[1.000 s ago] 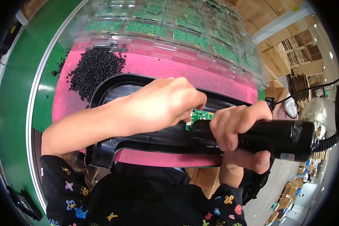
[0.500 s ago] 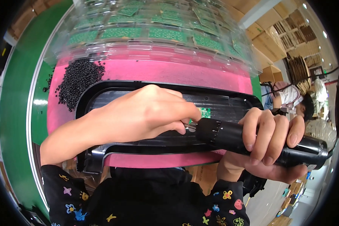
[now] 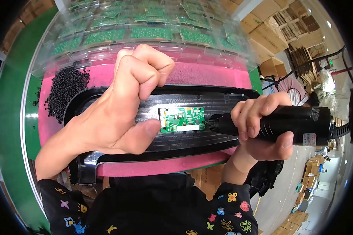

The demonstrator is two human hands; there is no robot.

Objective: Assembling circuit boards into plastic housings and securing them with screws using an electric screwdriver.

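A green circuit board (image 3: 181, 120) lies inside a long black plastic housing (image 3: 223, 100) on the pink mat. My left hand (image 3: 123, 100) is raised over the left part of the housing. Its fingers are bent and its thumb stands well apart from them, near the board's left end; nothing shows between them. In my right hand (image 3: 259, 123) is a black electric screwdriver (image 3: 298, 121), held roughly level, with my fingers wrapped round its body. Its front end points left at the board's right edge; whether the tip touches the board, I cannot tell.
A heap of small black parts (image 3: 64, 92) lies on the pink mat (image 3: 208, 74) at the left. Clear plastic trays (image 3: 153, 49) with several green boards stand at the back. A black cord (image 3: 341, 131) trails from the screwdriver's rear. Cardboard boxes (image 3: 266, 33) are stacked at the far right.
My left hand has drawn back up and left from the screwdriver's tip, its thumb and fingers parting. The board is now exposed. My right hand has shifted the screwdriver slightly, bringing it more level.
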